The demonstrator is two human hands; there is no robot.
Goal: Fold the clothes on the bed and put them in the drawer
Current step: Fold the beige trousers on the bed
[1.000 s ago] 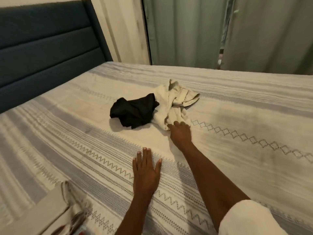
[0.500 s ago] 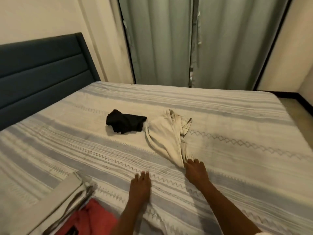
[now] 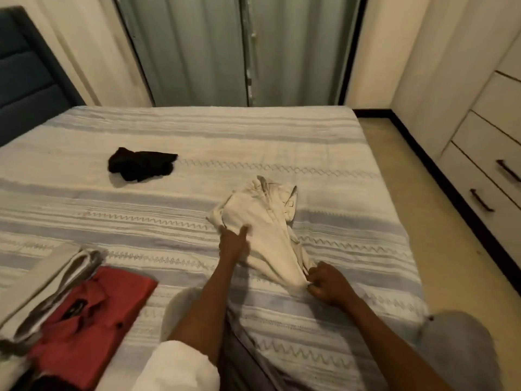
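The right hand (image 3: 328,286) is pinching the cream garment (image 3: 265,230) near the bed's (image 3: 324,142) foot edge; the left hand (image 3: 234,241) is gripping its side. Soft, light, floppy: best held at corners.

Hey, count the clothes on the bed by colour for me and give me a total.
Black: 1, black garment, crumpled, far side
Cream: 1, cream garment, gripped by both hands
Red: 1, folded red shirt
Pale grey-white: 1 folded stack, pieces inside uncountable
Total: 4
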